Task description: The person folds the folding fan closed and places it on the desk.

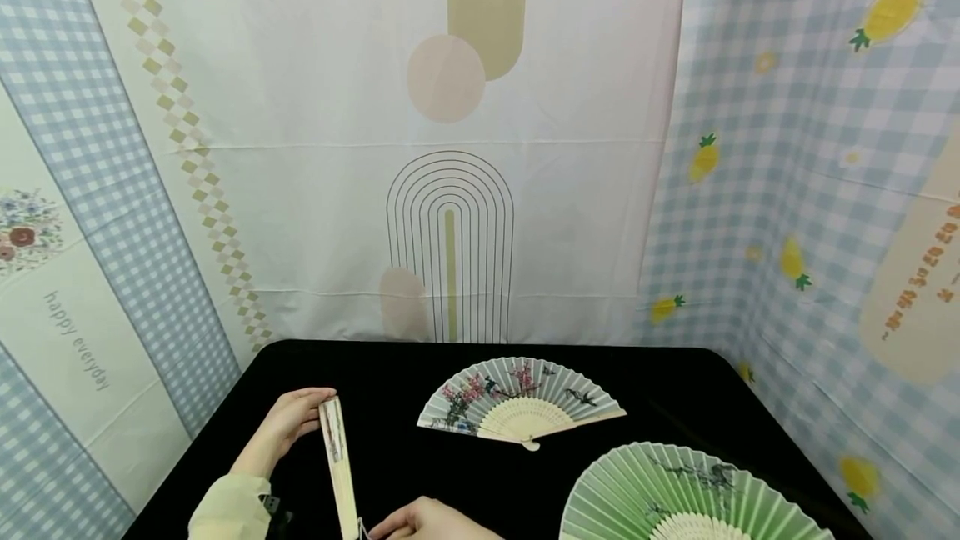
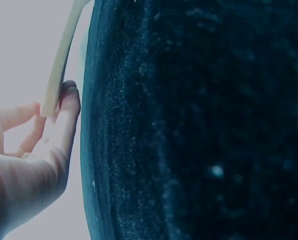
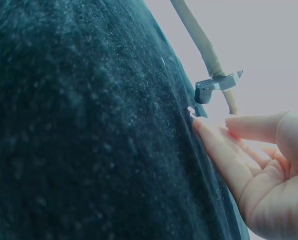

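Note:
A closed folding fan (image 1: 341,461) with pale ribs stands slantwise at the left, its lower end cut off by the frame edge. My left hand (image 1: 281,427) holds its far end; in the left wrist view, thumb and fingers of that hand (image 2: 44,155) pinch the fan's tip (image 2: 51,100). My right hand (image 1: 435,521) is at the near end, its bent fingertips at a thin white loop (image 1: 363,530). In the right wrist view, a small pale piece (image 3: 191,112) shows by the right hand's (image 3: 258,170) fingertip; the exact grip is partly hidden.
An open grey-white fan (image 1: 525,386) with pink blossoms lies mid-table. An open green fan (image 1: 637,486) lies at the near right, partly out of frame. Both rest on the black tablecloth (image 1: 360,365). Patterned curtains (image 1: 600,190) hang behind and beside the table.

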The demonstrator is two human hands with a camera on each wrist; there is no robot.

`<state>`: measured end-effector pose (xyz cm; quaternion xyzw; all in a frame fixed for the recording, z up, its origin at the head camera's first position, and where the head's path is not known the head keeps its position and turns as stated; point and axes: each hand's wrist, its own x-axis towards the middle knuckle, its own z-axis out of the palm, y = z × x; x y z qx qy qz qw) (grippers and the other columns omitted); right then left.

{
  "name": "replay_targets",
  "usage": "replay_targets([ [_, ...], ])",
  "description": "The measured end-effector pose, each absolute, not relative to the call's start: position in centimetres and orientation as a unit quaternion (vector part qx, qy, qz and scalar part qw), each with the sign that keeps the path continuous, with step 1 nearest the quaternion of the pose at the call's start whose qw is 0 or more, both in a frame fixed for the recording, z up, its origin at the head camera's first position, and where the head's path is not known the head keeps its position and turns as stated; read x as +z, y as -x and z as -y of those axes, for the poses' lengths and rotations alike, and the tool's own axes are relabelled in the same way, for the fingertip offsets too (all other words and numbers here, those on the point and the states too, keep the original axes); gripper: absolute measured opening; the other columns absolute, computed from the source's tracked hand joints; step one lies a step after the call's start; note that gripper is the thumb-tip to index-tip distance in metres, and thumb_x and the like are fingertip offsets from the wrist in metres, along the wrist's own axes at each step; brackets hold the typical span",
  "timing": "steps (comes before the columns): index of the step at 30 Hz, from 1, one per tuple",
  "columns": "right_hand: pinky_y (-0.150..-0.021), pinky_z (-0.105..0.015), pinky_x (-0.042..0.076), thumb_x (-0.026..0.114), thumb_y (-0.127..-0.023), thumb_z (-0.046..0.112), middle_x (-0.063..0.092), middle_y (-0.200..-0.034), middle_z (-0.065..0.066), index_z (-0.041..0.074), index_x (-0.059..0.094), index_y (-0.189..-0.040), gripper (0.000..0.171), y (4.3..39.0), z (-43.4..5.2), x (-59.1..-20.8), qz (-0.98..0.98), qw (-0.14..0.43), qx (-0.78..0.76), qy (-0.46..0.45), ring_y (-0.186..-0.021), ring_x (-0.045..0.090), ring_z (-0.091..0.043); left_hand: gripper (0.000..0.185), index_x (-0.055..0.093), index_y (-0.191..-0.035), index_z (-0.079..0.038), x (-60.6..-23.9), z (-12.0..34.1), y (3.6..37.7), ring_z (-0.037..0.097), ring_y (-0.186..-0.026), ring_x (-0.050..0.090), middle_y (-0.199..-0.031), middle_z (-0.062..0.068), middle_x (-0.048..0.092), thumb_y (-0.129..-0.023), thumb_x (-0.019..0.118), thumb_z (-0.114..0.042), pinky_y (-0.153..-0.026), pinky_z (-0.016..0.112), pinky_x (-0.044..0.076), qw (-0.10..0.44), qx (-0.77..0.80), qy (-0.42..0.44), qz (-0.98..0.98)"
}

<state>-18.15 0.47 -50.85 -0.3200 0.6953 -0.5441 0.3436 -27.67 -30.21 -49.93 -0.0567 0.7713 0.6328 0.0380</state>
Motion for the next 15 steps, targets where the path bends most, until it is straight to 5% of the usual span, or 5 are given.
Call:
replay_targets([
  [15, -0.077, -0.012, 0.049, 0.061, -0.099, 0.000, 0.070, -0.115, -0.023, -0.011, 0.067, -0.122, 0.026, 17.88, -0.27, -50.95, -0.694, 0.343, -0.545, 0.323, -0.098, 0.066, -0.003, 0.040, 0.052, -0.133, 0.018, -50.52, 30.58, 27.68, 0.013, -0.095, 0.067, -0.114, 0.013, 0.071, -0.108, 0.047, -0.012, -0.081, 0.030, 0.057, 0.018, 0.641, 0.060, -0.765],
])
